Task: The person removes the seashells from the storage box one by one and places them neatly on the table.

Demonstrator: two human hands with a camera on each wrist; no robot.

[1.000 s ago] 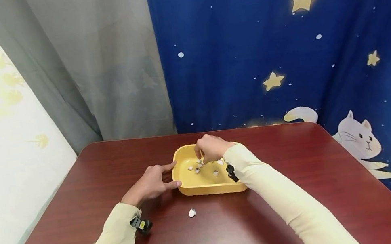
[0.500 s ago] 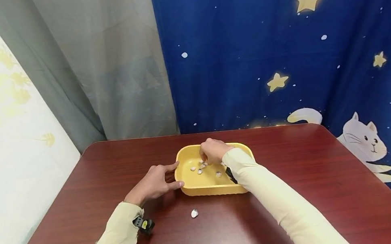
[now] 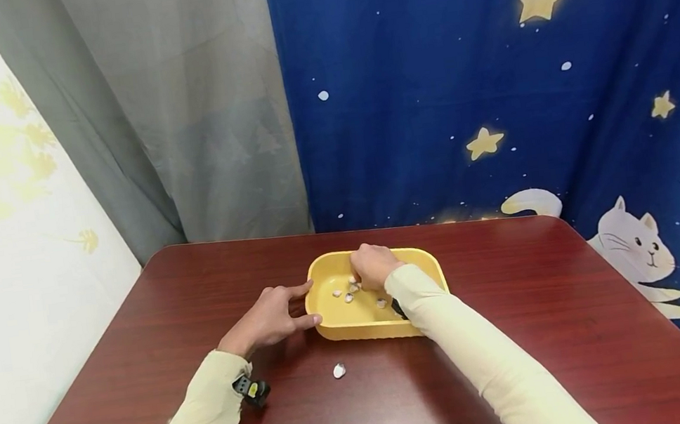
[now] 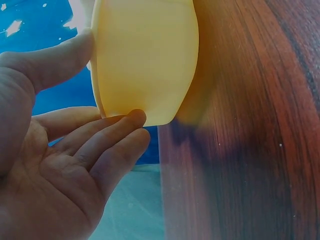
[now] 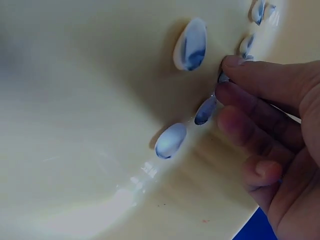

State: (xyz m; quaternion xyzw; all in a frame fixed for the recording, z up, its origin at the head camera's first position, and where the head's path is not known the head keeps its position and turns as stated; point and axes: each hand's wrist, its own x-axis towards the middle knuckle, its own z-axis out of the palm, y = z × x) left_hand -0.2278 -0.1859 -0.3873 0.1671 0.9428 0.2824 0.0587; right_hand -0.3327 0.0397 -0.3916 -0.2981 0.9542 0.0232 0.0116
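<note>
A yellow plastic tub [image 3: 367, 332] stands on the table, with several small seashells [image 5: 191, 45] lying on its floor, white with dark bluish parts. My left hand [image 3: 267, 318] holds the tub's left end; in the left wrist view its thumb is at the rim and its fingertips [image 4: 136, 118] lie against the outer wall. Inside the tub is my right hand [image 3: 375, 266]. Its thumb and index finger pinch one seashell [image 5: 223, 77], mostly covered by the fingertips. A further seashell [image 3: 339, 370] lies on the table in front of the tub.
The dark red wooden table [image 3: 220, 276] has rounded far corners. Behind it hang a grey curtain [image 3: 194, 116] and a blue curtain [image 3: 392, 114] printed with stars and a cat. A white panel [image 3: 12, 294] stands on the left.
My right hand has gone lower into the tub, down among the shells. My left hand has kept its place on the tub's end. The head view has shifted slightly.
</note>
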